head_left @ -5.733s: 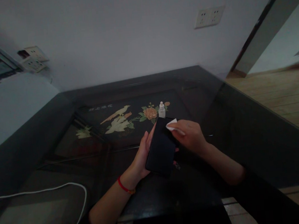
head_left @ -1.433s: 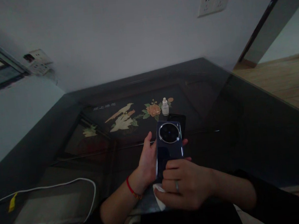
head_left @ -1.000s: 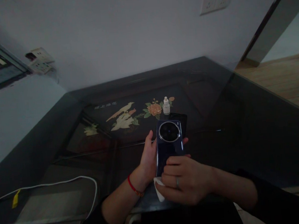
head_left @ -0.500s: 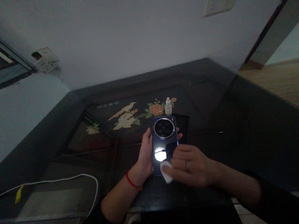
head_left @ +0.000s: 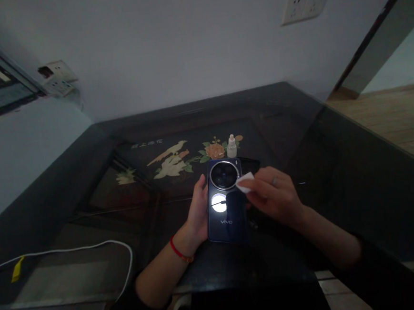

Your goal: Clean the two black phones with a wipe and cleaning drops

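Note:
My left hand (head_left: pixel 198 212) grips a dark blue phone (head_left: pixel 227 214) from below, back side up, with its round camera ring facing me and a bright reflection on the glass. A red string circles that wrist. My right hand (head_left: pixel 273 195), wearing a ring, pinches a small white wipe (head_left: pixel 245 182) against the phone's upper right edge beside the camera ring. Behind the phone a small white dropper bottle (head_left: pixel 231 146) stands upright on the dark glass-topped table (head_left: pixel 338 178).
A dark flat object (head_left: pixel 251 162) lies on the table just behind the phone. A white cable (head_left: pixel 92 247) with a yellow tag curves across the near left. Wall sockets (head_left: pixel 304 5) sit on the wall behind; wooden floor lies to the right.
The phone was turned from screen up to back up. My right hand with the wipe moved from the phone's lower end up to beside the camera ring.

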Demonstrator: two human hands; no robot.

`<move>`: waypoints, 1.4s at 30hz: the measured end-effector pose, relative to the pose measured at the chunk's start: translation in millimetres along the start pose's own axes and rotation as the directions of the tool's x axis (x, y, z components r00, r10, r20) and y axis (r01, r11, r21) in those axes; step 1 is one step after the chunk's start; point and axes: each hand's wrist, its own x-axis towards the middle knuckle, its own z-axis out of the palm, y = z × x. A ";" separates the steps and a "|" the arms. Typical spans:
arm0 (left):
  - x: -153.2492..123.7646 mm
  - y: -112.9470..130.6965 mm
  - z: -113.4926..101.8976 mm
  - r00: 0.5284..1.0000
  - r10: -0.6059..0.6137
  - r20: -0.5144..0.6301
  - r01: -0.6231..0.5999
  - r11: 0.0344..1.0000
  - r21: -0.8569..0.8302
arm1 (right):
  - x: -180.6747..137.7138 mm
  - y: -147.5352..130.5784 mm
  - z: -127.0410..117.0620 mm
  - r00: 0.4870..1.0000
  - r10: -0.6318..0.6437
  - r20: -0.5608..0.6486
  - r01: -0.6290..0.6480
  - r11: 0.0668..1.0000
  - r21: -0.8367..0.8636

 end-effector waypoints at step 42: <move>-3.6 -3.1 -2.9 0.989 -0.125 0.085 0.126 0.992 -0.010 | 2.3 15.1 -6.1 0.991 0.117 0.066 -0.124 0.985 0.122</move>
